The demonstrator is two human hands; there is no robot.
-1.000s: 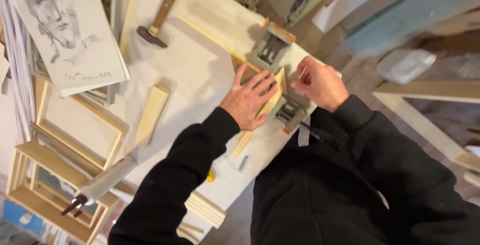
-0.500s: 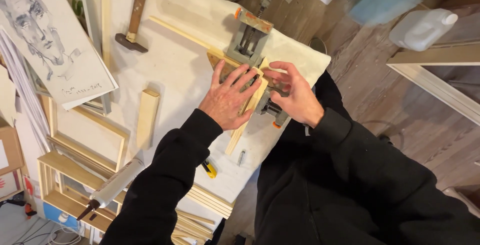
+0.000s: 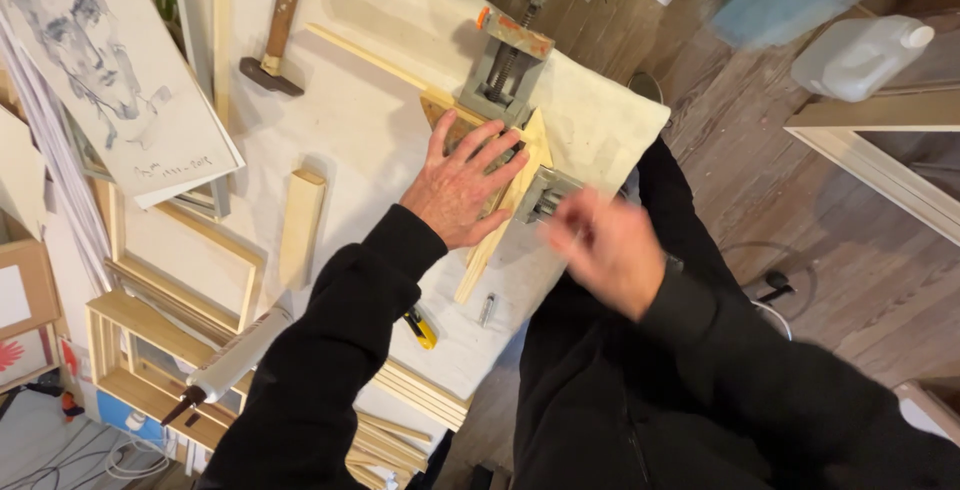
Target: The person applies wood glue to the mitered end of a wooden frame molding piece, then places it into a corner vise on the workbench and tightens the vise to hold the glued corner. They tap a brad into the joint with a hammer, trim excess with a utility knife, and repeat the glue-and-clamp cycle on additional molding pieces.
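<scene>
My left hand [image 3: 462, 185] lies flat, fingers spread, on two wooden strips [image 3: 503, 212] that meet at a corner in a grey metal corner clamp [image 3: 510, 75] on a white table [image 3: 360, 140]. My right hand [image 3: 605, 245] is blurred with motion, just off the clamp's lower screw handle [image 3: 548, 195]; it looks loosely curled and I cannot tell if it holds anything. A long thin strip [image 3: 375, 58] runs from the clamp toward the upper left.
A hammer [image 3: 275, 25] lies at the table's top, a short wood block [image 3: 301, 227] at left, a yellow tool [image 3: 421, 328] and small metal piece [image 3: 486, 308] near the front edge. Wooden frames [image 3: 150, 320], a portrait drawing [image 3: 105, 60] and a glue gun [image 3: 230, 365] stand left; a plastic jug [image 3: 860, 55] sits on the floor.
The view has shifted so the clamp sits higher. My right hand has pulled back from the clamp's corner toward me; my left hand stays pressed on the strips.
</scene>
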